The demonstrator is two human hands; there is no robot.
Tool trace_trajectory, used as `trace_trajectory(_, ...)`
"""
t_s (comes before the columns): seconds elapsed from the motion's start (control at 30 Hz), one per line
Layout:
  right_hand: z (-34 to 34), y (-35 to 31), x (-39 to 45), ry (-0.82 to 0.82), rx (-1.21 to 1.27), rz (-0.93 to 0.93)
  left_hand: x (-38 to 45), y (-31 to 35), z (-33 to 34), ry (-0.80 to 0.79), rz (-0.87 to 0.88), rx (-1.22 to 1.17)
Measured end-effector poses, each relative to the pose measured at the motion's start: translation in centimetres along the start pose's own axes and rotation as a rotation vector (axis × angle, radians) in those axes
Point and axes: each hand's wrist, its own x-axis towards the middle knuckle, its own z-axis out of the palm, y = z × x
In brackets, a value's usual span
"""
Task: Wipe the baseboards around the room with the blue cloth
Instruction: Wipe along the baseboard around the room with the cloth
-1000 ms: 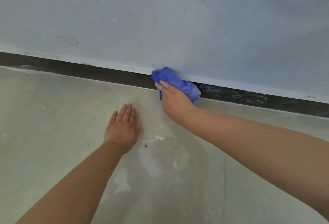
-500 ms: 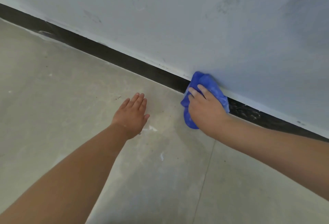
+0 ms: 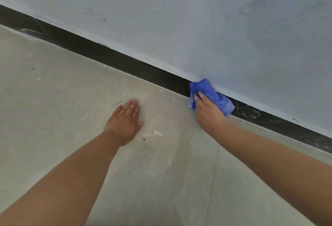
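A dark baseboard (image 3: pixel 115 58) runs diagonally from upper left to lower right where the pale wall meets the floor. My right hand (image 3: pixel 208 112) presses a bunched blue cloth (image 3: pixel 210 93) against the baseboard, fingers wrapped over the cloth. The stretch of baseboard to the right of the cloth (image 3: pixel 251 113) shows white specks and smears. My left hand (image 3: pixel 125 119) lies flat on the floor, palm down and fingers together, holding nothing, about a hand's width left of the cloth.
The pale blue-white wall (image 3: pixel 197 19) fills the upper half, with faint scuffs. The beige floor (image 3: pixel 53 109) carries white paint flecks and small dark bits near my left hand. A thin seam (image 3: pixel 212 181) crosses the floor between my arms.
The view has swung left, so the baseboard now slants. My right hand has kept the cloth on the baseboard and shifted it along the board. My left hand stays planted on the floor.
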Motion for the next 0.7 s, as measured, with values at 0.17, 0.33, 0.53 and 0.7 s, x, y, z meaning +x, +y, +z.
trace_trajectory(0.17, 1.2, 3.1, -3.8, -0.313, 0.178, -0.163, 1.8, 0.1, -1.1, 0.094, 0.082, -0.015)
trace_trajectory(0.33, -2.0, 1.9, -3.7, -0.208, 0.283, -0.162, 2.5, 0.4, -0.3, 0.101, 0.098, -0.044)
trace_trajectory(0.53, -7.5, -0.3, 2.1, 0.154, 0.439, -0.072, 2.3, -0.1, 1.3, 0.087, 0.056, -0.018)
trace_trajectory(0.7, -7.1, -0.3, 3.8, 0.083, 0.419, -0.086, 2.2, 0.2, 0.8, 0.077, 0.024, 0.005)
